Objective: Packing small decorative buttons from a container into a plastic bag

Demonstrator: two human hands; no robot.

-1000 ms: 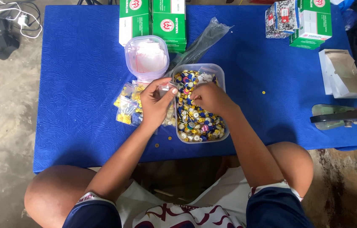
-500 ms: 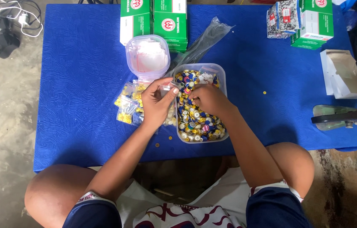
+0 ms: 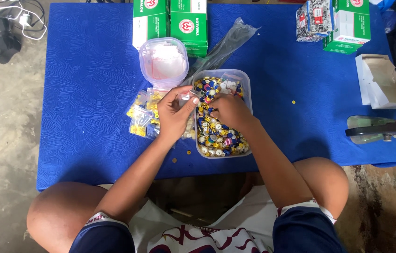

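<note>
Your left hand (image 3: 173,117) pinches a small clear bag (image 3: 187,97), its grip closed on it at the tub's (image 3: 246,96) near-left rim. Your right hand (image 3: 230,110) is buried in the tub's buttons (image 3: 216,138), gold, blue and white; its grip cannot be judged. Filled bags (image 3: 141,119) crowd left of your left grip; bare blue counter (image 3: 81,93) lies beyond them. The clear bag's contents are unreadable.
</note>
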